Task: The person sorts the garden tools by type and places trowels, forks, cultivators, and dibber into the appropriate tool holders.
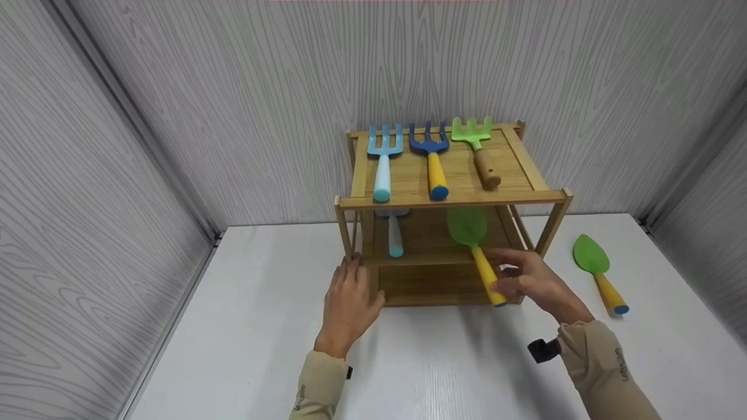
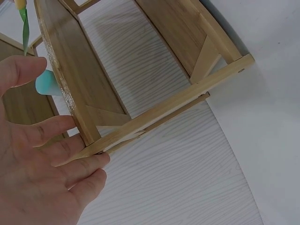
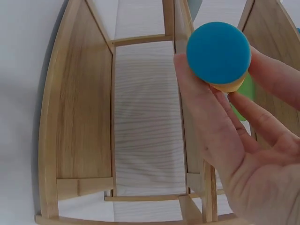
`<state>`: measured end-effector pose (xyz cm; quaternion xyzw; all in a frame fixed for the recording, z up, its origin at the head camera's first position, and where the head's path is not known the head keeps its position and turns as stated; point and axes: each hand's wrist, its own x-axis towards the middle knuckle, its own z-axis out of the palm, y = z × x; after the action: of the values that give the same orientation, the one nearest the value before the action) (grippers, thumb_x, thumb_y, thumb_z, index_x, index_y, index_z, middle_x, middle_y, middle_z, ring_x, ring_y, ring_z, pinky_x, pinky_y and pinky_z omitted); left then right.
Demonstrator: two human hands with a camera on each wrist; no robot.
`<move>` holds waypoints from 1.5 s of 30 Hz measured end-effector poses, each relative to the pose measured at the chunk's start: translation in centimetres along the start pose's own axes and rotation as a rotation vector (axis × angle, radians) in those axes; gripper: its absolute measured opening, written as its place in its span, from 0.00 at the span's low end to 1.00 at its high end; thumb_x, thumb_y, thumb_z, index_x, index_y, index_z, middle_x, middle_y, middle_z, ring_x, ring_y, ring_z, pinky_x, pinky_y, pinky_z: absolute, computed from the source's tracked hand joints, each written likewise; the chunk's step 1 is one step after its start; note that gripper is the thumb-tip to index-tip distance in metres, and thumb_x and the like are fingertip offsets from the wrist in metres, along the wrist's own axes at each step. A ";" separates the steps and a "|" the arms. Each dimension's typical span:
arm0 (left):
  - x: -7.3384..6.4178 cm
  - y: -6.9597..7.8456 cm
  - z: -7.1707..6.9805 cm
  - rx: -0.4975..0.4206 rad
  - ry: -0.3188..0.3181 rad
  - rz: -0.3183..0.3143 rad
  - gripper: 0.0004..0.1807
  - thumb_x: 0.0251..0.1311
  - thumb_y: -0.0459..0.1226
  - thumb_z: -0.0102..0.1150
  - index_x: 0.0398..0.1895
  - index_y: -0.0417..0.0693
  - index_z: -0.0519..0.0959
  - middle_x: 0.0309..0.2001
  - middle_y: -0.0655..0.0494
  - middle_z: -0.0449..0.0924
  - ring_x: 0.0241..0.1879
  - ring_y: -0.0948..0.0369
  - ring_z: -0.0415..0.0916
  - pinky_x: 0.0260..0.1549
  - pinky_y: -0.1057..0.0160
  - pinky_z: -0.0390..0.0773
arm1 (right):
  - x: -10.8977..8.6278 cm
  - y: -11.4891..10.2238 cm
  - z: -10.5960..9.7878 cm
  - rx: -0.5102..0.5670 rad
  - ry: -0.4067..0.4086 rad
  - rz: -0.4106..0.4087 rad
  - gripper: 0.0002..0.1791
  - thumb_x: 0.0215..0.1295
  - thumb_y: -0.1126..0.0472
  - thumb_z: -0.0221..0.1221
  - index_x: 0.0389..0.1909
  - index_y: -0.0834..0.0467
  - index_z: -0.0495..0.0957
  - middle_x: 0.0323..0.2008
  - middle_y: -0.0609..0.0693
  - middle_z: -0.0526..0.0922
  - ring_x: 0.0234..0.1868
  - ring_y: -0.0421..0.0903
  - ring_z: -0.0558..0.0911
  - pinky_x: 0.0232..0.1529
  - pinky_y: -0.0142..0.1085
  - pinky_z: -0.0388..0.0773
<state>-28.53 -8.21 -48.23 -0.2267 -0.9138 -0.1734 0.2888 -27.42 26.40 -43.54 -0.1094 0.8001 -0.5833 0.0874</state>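
Observation:
My right hand [image 1: 534,283] grips the yellow handle of a garden trowel [image 1: 485,273], thumb and fingers around it near its blue end cap. The trowel's green leaf-shaped blade points into the middle level of the wooden rack [image 1: 452,202], over the right part of that shelf. At the rack's left front post, my left hand [image 1: 349,300] touches the wood with extended fingers [image 2: 86,166]. A tool with a pale handle and turquoise end [image 1: 395,236] lies on the middle shelf at left, its head partly hidden by the top shelf.
Three hand forks lie on the top shelf: light blue [image 1: 383,169], dark blue with yellow handle [image 1: 433,166], and green with wooden handle [image 1: 484,163]. Another green trowel [image 1: 607,286] lies on the white table [image 1: 262,344] right of the rack. A grey panel wall [image 1: 280,105] stands behind.

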 end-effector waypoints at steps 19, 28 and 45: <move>0.0 0.1 -0.1 -0.004 -0.007 -0.011 0.27 0.57 0.38 0.71 0.53 0.27 0.74 0.61 0.30 0.73 0.61 0.33 0.72 0.62 0.42 0.71 | 3.1 -2.7 1.1 0.013 0.010 0.082 0.35 0.63 0.67 0.64 0.70 0.72 0.65 0.56 0.65 0.78 0.40 0.47 0.79 0.35 0.34 0.79; 0.0 0.0 -0.1 -0.008 -0.009 -0.012 0.22 0.57 0.38 0.69 0.46 0.29 0.75 0.61 0.29 0.72 0.61 0.33 0.71 0.62 0.42 0.71 | 4.6 -3.5 1.9 0.005 0.016 0.131 0.36 0.66 0.64 0.63 0.71 0.71 0.62 0.63 0.67 0.73 0.46 0.50 0.78 0.41 0.37 0.79; 0.0 -0.1 0.0 0.007 0.032 0.014 0.24 0.56 0.37 0.70 0.48 0.28 0.75 0.59 0.30 0.74 0.59 0.34 0.73 0.60 0.42 0.73 | 7.5 -4.3 3.2 0.020 0.055 0.230 0.41 0.67 0.64 0.62 0.76 0.68 0.55 0.63 0.67 0.73 0.50 0.52 0.81 0.48 0.42 0.82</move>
<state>-28.59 -8.24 -48.23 -0.2292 -0.9082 -0.1717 0.3053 -33.46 20.11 -40.54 0.0000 0.8037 -0.5800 0.1326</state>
